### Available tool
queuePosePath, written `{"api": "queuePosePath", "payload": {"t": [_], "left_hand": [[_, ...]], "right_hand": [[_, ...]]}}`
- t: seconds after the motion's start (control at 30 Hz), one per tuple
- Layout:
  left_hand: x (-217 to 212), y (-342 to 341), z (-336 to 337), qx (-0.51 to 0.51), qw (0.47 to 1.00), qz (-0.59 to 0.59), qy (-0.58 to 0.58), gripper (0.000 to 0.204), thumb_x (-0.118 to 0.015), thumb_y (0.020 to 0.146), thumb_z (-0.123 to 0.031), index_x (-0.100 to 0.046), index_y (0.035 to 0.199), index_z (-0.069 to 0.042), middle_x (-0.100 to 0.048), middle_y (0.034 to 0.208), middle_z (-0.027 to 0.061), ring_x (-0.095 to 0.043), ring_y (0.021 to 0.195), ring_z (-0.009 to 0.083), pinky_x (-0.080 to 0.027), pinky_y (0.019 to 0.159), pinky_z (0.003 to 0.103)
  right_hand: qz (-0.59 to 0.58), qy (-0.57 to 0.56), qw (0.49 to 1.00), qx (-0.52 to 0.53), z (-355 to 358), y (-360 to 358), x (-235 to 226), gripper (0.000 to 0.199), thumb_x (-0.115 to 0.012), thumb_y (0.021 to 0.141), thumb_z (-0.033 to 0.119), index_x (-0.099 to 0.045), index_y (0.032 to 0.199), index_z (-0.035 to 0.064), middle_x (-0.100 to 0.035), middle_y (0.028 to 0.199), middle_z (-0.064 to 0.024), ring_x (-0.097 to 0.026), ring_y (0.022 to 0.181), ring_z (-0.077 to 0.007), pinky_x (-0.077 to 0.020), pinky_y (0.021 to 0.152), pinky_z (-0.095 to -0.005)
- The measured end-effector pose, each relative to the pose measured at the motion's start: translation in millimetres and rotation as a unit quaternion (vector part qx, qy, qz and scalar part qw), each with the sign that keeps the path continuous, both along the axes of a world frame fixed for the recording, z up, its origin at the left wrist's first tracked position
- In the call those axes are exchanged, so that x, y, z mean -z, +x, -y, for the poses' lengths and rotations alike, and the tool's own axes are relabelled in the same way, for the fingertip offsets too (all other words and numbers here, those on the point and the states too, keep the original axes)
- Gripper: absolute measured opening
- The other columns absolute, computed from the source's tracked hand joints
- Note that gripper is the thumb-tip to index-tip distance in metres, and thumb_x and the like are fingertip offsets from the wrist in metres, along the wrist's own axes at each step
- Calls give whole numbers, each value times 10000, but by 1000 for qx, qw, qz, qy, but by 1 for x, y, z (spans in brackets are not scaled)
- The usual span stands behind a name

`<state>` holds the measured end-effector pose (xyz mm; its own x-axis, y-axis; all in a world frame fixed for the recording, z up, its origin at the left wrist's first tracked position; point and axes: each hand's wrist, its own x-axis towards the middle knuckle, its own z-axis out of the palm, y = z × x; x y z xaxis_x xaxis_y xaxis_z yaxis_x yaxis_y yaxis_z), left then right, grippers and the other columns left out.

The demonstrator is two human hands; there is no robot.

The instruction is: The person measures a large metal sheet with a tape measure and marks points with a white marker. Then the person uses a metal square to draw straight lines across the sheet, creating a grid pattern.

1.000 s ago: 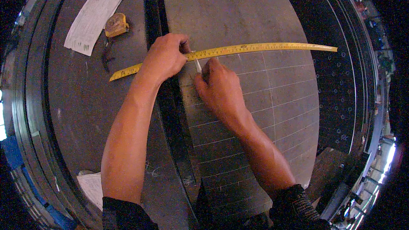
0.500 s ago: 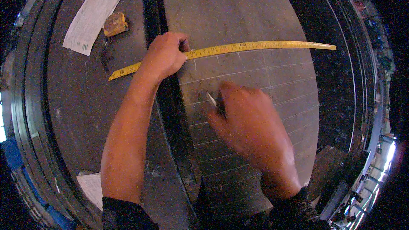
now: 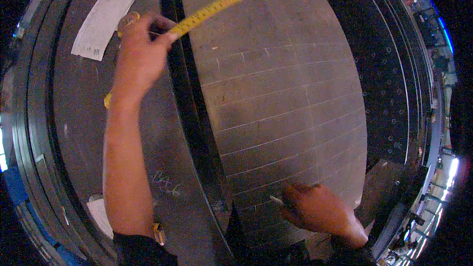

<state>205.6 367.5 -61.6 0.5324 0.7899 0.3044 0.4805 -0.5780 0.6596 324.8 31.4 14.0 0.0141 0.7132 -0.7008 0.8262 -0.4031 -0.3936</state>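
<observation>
My left hand (image 3: pixel 143 54) is closed on a yellow measuring tape strip (image 3: pixel 221 4), lifted so that its far part sweeps up to the right and blurs. Its short end shows beside my left wrist. Partly hidden behind that hand is a yellow tape measure case (image 3: pixel 129 19). My right hand (image 3: pixel 320 208), lower right, pinches a thin white marking stick (image 3: pixel 277 199) over the brown metal plate (image 3: pixel 266 93). The stick looks like chalk, with its tip pointing left. Several thin pale lines cross the plate, with short ticks near its upper part.
A long dark bar (image 3: pixel 189 88) runs lengthwise between the plate and a grey surface (image 3: pixel 79 133) on the left. A printed paper sheet (image 3: pixel 106 17) lies upper left, another paper (image 3: pixel 101 216) lower left. A dark panel with small circle marks (image 3: pixel 389 93) borders the right.
My left hand has moved up and left, lifting the tape strip off the plate and swinging its far end upward. My right hand has moved down and right with the white stick.
</observation>
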Motion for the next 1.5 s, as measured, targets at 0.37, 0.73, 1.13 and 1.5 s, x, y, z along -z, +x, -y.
{"api": "queuePosePath", "payload": {"t": [0.37,0.73,1.13,1.5], "left_hand": [[-37,-122,146,-185,874,264,-364,281,-627,893,-108,-587,1151,-5,-637,889,81,-612,733,171,-492,619,293],[37,-241,363,-293,791,375,-384,264,-627,867,-23,-508,1103,-18,-645,871,124,-631,684,199,-511,539,312],[9,-281,473,-226,932,252,-132,421,-702,844,-195,-554,1153,50,-585,1182,221,-557,1130,378,-454,953,452],[150,-584,738,-324,903,-9,-281,364,-608,922,-205,-576,1256,-66,-588,1248,198,-559,1155,379,-463,967,448]], "right_hand": [[20,57,998,-26,127,-8,-32,310,-601,907,333,-562,1018,46,-664,879,-197,-664,778,-433,-548,676,-531],[60,33,998,-6,396,-70,-17,428,-605,889,414,-590,1114,51,-687,924,-234,-659,851,-447,-532,745,-544],[63,51,982,173,604,-150,56,446,-660,857,450,-680,971,20,-693,962,-227,-661,915,-412,-516,781,-494],[-88,167,979,76,363,-317,85,594,-667,845,433,-589,1180,-52,-633,1145,-301,-591,1113,-455,-479,929,-474]]}}
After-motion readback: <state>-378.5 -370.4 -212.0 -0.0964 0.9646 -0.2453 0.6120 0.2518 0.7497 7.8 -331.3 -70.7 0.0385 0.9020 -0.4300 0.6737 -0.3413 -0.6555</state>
